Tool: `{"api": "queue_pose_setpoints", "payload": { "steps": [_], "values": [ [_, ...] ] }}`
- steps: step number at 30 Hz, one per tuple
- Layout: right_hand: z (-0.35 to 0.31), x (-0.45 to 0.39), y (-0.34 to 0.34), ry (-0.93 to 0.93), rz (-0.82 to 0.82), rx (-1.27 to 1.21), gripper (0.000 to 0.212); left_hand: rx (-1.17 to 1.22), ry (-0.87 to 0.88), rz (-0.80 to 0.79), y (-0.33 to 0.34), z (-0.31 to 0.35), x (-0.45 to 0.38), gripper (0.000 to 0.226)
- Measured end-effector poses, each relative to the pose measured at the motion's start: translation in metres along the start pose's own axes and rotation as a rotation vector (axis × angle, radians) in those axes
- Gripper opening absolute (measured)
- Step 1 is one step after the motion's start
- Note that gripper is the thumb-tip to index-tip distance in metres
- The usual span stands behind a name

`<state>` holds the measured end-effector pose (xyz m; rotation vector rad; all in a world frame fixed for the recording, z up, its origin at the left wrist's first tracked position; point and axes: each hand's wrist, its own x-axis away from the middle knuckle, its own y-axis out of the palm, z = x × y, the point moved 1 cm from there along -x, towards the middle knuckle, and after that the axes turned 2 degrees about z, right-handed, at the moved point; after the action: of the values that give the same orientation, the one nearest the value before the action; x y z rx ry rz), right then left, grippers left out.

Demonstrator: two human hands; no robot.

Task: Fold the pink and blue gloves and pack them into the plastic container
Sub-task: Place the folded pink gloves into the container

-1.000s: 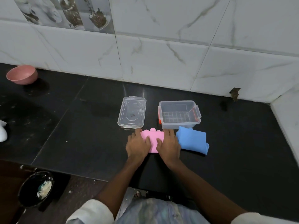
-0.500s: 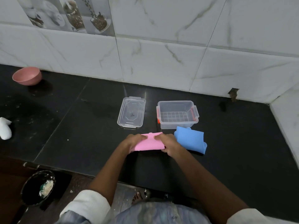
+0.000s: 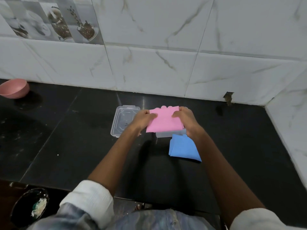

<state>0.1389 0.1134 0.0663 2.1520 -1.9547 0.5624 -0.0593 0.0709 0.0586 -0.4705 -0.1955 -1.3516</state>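
Head view: the left hand [image 3: 141, 119] and right hand [image 3: 186, 119] pinch the folded pink glove [image 3: 163, 120] by its sides, over the plastic container [image 3: 164, 134] near the counter's [image 3: 66, 138] back edge; the blue glove [image 3: 183, 147] lies folded just before it.

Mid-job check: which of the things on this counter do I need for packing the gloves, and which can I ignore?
Needed:
pink glove, folded, held by the left hand and right hand above the plastic container
blue glove, folded, on the counter
clear lid, left of the container

Ignore:
pink bowl, far left
dark bin on the floor
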Motion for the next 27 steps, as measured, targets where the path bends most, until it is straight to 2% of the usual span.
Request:
{"api": "queue_pose_setpoints", "payload": {
  "steps": [2, 5, 7, 9, 10, 13, 16, 19, 23, 27],
  "values": [
    [-0.007, -0.016, -0.011, -0.018, 0.057, 0.096, 0.015, -0.117, 0.052, 0.026, 0.016, 0.012, -0.017, 0.007],
    [-0.004, -0.041, -0.019, -0.01, 0.09, 0.252, 0.015, -0.309, 0.093, 0.075, 0.035, 0.021, -0.041, 0.016],
    [0.002, -0.053, -0.019, -0.024, 0.085, 0.385, 0.022, -0.492, 0.085, 0.087, 0.043, 0.019, -0.053, 0.004],
    [0.008, -0.063, -0.017, -0.048, 0.06, 0.545, 0.029, -0.681, 0.077, 0.105, 0.05, 0.014, -0.062, 0.032],
    [0.012, -0.067, -0.016, -0.058, 0.049, 0.628, 0.028, -0.764, 0.091, 0.126, 0.053, 0.013, -0.063, 0.039],
    [0.023, -0.077, -0.01, -0.053, 0.016, 0.822, 0.019, -1.017, 0.211, 0.167, 0.064, 0.008, -0.069, 0.037],
    [0.031, -0.083, -0.002, -0.041, -0.057, 0.954, 0.029, -1.211, 0.263, 0.118, 0.075, 0.003, -0.071, 0.03],
    [0.039, -0.088, 0.004, -0.062, -0.059, 1.051, 0.032, -1.346, 0.296, 0.111, 0.086, -0.004, -0.073, 0.024],
    [0.041, -0.087, 0.006, -0.227, 0.08, 1.2, 0.027, -1.467, 0.389, 0.158, 0.089, -0.007, -0.076, 0.017],
    [0.031, -0.079, -0.001, -0.44, 0.195, 1.197, 0.028, -1.297, 0.455, 0.204, 0.075, -0.006, -0.078, 0.018]
  ]
}}
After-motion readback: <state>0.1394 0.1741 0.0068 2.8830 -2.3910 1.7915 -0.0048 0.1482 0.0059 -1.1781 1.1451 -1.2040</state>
